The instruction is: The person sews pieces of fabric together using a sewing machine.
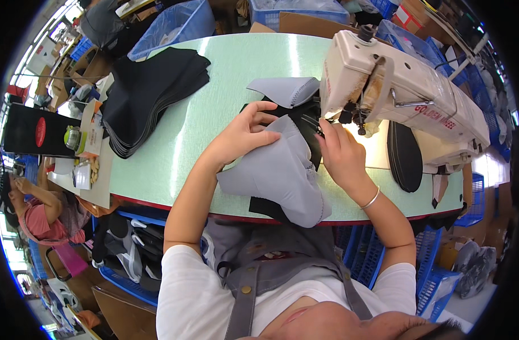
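Fabric piece: the grey-and-black fabric piece [276, 164] lies on the tabletop [231, 59], in front of the person and just left of the sewing machine [406, 96].
Long axis: runs roughly from the far side of the table toward the person, with a slight bend.
Near end: a rounded lobe of the large grey panel points at the person, by the table's near edge; another corner points left.
Far end: the upper grey flap [287, 90] has a tapered tip pointing left; its wider stitched end faces the machine.
Grey cloth: smooth, matt and softly folded, with a zigzag-like line along its right edge.
Black middle: dark material shows between the grey parts, under the hands; more black shows beneath the large panel's near end.
Left hand [251, 133]: thumb spread from the fingers, thumb lying on the large panel, fingertips over the dark part.
Right hand [343, 153]: fingers bent at the dark edge beside the needle area; whether they pinch it, I cannot tell.
Machine: hard, cream-white, boxy casing with metal fittings, and a bright glow below.
Black stack [149, 93]: matt, curved flat pieces, layered, at left.
Black oval [405, 156]: long, rounded, with curved lines, right of the hands.
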